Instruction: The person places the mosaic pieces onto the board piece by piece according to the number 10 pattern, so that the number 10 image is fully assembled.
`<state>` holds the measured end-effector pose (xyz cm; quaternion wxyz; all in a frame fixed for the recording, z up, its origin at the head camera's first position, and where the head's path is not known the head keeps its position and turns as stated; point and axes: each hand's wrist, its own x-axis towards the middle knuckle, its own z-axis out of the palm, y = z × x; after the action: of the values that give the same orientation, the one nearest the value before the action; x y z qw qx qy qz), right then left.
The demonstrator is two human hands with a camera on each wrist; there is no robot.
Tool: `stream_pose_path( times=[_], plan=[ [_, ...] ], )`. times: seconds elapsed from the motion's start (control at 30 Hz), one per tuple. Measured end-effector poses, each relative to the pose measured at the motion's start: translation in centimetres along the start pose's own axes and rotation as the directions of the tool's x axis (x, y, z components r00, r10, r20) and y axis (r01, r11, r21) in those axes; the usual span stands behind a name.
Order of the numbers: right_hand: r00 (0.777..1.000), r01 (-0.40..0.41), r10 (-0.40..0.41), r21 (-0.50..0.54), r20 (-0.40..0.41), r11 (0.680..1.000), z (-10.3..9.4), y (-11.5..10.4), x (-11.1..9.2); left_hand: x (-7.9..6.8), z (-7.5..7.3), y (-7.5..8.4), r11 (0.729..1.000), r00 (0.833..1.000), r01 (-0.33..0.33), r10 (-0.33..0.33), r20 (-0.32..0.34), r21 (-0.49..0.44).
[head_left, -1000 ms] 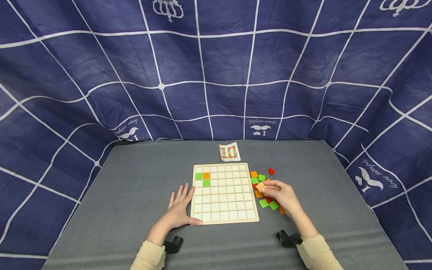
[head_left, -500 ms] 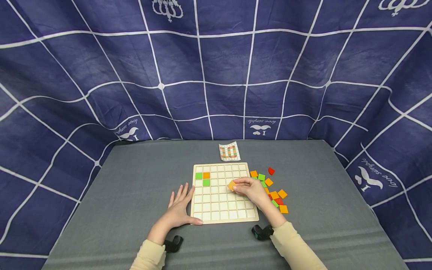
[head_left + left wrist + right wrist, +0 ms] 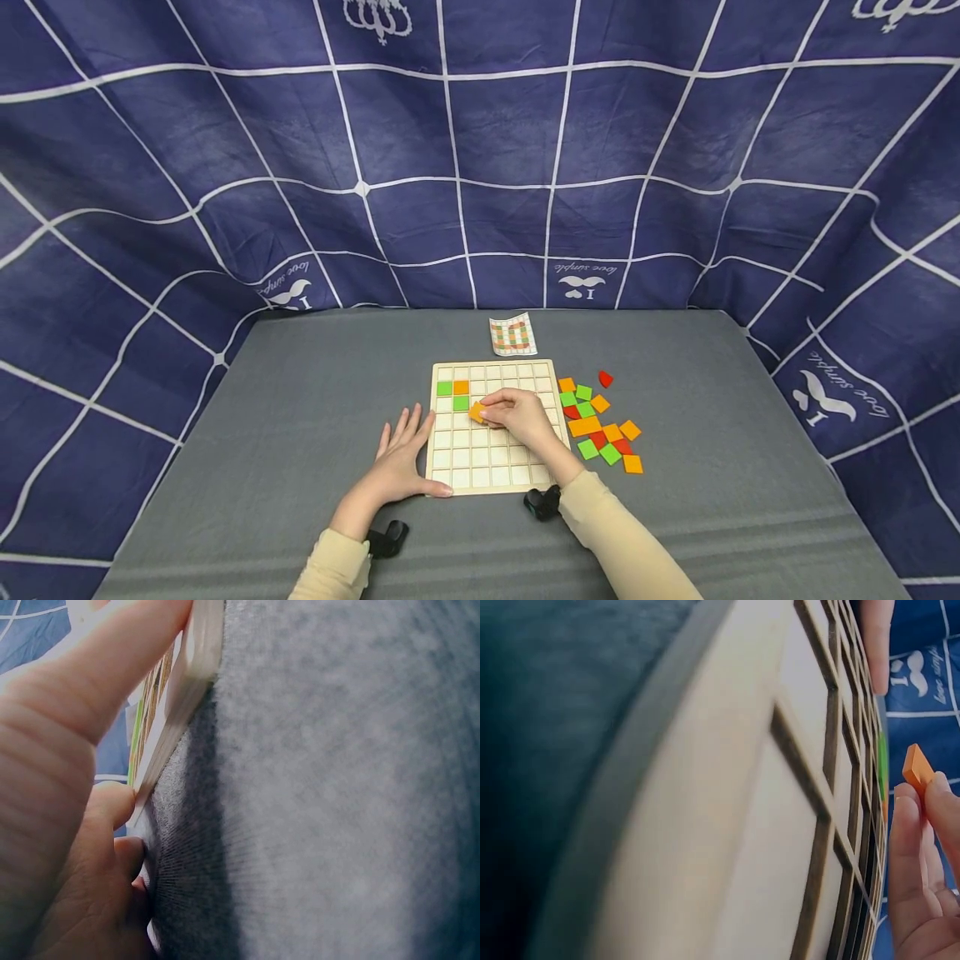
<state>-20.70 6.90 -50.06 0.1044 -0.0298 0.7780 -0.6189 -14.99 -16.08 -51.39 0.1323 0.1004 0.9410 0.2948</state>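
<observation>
A pale wooden grid board (image 3: 459, 477) lies on the grey table, with two green tiles (image 3: 461, 403) and one orange tile (image 3: 461, 387) set in cells at its upper left. My left hand (image 3: 400, 467) rests at the board's left side, fingers spread straight and thumb along the near left corner; the left wrist view has the thumb (image 3: 97, 682) against the board's edge. My right hand (image 3: 521, 417) pinches another orange tile (image 3: 917, 769) between thumb and fingertips. It holds this tile over the board, just right of and below the lower green tile.
Right of the board lie several loose orange, green and red pieces (image 3: 611, 432), with a red piece (image 3: 605, 379) a little apart. A small printed pattern card (image 3: 513, 335) sits behind the board. A blue curtain (image 3: 495, 208) hangs around the table's back and sides.
My right hand has carried the orange tile leftward from the loose pieces to over the board's left-middle cells. The left hand has stayed at the board's edge.
</observation>
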Motion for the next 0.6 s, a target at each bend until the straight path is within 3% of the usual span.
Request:
stream_pose_path(
  times=[0.33,0.6],
  plan=[
    [0.996,0.073,-0.06,-0.22,0.066,0.973,1.6,-0.8,1.0,0.1,0.0,-0.1,1.0,1.0,-0.006,0.007,0.012,-0.007],
    [0.986,0.165,-0.136,-0.393,0.1,0.904,2.2,-1.3,1.4,0.0,-0.1,0.0,1.0,1.0,-0.018,0.018,0.01,-0.014]
  ],
)
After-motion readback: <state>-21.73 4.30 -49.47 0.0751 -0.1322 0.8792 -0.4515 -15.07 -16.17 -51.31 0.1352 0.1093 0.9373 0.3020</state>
